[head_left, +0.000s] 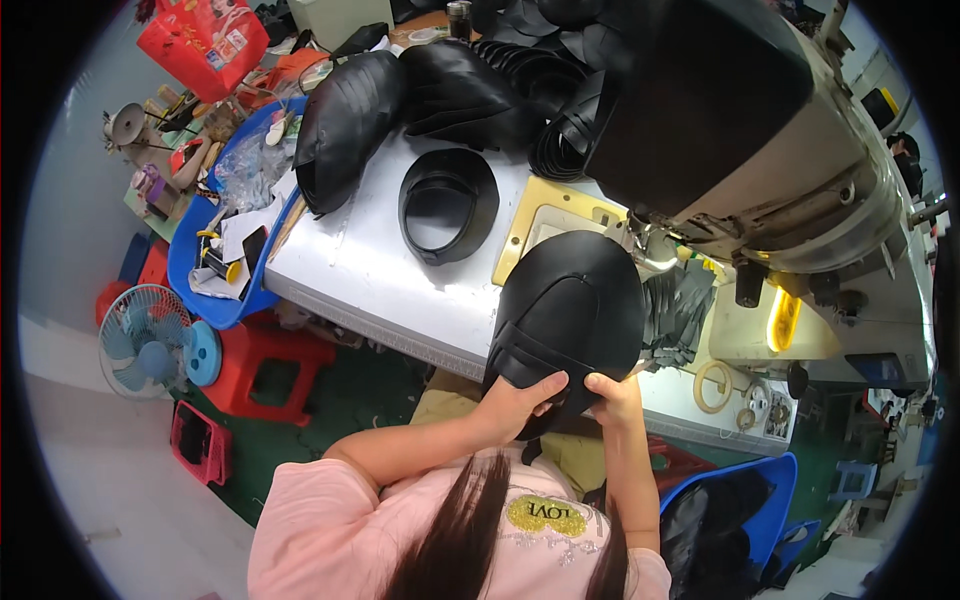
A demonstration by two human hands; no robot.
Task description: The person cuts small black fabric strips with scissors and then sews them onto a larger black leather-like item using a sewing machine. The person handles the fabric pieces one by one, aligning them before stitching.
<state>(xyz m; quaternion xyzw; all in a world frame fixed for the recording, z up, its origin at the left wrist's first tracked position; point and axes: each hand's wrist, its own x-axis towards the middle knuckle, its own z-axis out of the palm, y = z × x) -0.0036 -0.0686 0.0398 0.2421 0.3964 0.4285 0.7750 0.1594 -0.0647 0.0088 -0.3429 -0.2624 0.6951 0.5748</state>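
In front of me, at the near edge of the white worktable (345, 240), I hold up a black leather-like sewn piece (572, 285). It is oval, with a curved seam and layered bands near its lower end. My left hand (522, 405) grips its lower left, thumb on top; my right hand (612, 398) pinches the lower right edge. The fingers underneath are hidden. Just beyond the piece stands a sewing machine (790, 190), its lamp lit over the yellow-edged plate (522, 232). A similar black piece, curled into a ring (448, 208), sits on the table to the left.
Stacks of black pieces (350, 125) fill the table's far side. A blue tub (185, 255) with scraps, a fan (150, 345) and a red stool (265, 370) stand left. At lower right is a blue bin (785, 485) holding black material. Tape rolls (712, 387) lie right.
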